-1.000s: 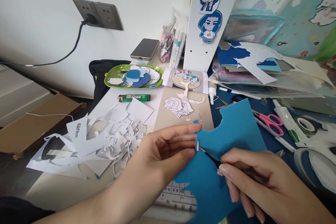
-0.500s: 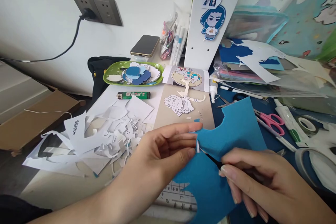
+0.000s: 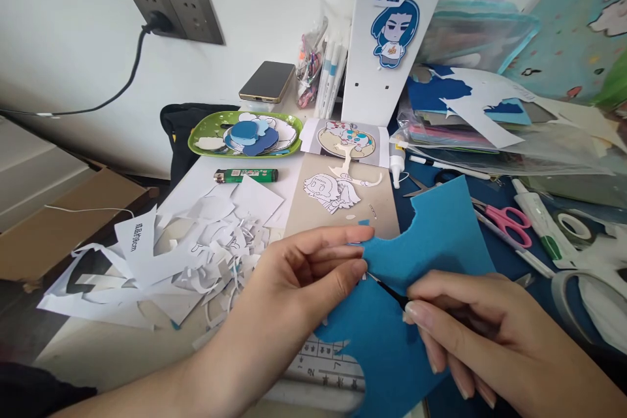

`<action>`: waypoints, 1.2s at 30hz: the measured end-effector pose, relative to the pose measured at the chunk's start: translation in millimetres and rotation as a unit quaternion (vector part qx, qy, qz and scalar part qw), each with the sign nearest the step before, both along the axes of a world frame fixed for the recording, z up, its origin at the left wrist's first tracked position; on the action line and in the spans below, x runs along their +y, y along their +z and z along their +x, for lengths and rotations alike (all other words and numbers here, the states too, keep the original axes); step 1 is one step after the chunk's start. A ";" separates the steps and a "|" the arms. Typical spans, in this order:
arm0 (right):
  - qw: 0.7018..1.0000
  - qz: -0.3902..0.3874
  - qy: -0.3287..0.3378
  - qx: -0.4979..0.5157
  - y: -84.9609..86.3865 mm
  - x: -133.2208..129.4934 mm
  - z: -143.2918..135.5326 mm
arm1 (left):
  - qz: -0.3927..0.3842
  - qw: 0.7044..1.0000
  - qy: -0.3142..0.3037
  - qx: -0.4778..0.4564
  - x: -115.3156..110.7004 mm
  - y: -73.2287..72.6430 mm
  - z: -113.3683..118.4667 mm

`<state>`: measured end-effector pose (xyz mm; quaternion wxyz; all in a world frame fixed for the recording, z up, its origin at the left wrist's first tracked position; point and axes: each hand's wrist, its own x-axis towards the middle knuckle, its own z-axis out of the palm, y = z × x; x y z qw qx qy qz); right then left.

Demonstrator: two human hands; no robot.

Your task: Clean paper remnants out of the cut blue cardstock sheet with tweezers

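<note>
My left hand [image 3: 306, 281] grips the edge of a blue felt sheet [image 3: 416, 255], thumb on top and fingers behind. The sheet has curved cut-outs along its left side. A tiny white paper piece [image 3: 364, 276] peeks out by the thumb tip, mostly covered by it. My right hand [image 3: 470, 326] pinches black tweezers [image 3: 390, 292], their thin metal tips touching the felt close to my left thumb. Behind the hands, a grey board [image 3: 298, 206] carries a cut-out line drawing of a cartoon figure [image 3: 326, 192] and a cream strip [image 3: 365, 181].
Paper scraps [image 3: 210, 248] are heaped at left near a green lighter [image 3: 245, 175]. A green tray [image 3: 196, 137] with felt shapes stands behind. At right lie pink-handled scissors [image 3: 509, 222], a glue tube [image 3: 539, 228] and tape rolls. Several plastic sleeves [image 3: 460, 150] are stacked at the back right.
My left thumb has slid over the small white piece, hiding most of it. The tweezer tips have shifted slightly left and up. The whole view has moved a little.
</note>
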<state>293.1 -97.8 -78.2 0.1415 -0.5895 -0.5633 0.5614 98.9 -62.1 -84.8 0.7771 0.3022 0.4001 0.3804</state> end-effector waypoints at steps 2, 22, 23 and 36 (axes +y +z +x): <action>1.000 0.002 0.000 0.000 -1.5 -0.1 0.0 | -0.007 1.000 0.004 0.002 0.0 -0.2 0.7; 0.996 0.049 0.037 -0.061 1.4 3.0 -4.0 | -0.035 0.999 0.012 0.005 1.1 2.6 2.9; 0.996 0.047 0.037 -0.063 1.5 2.8 -4.2 | -0.035 0.999 0.012 0.012 0.8 3.1 2.7; 0.995 0.040 0.038 -0.080 0.4 2.2 -5.2 | -0.017 0.994 0.029 0.102 -0.4 7.0 3.5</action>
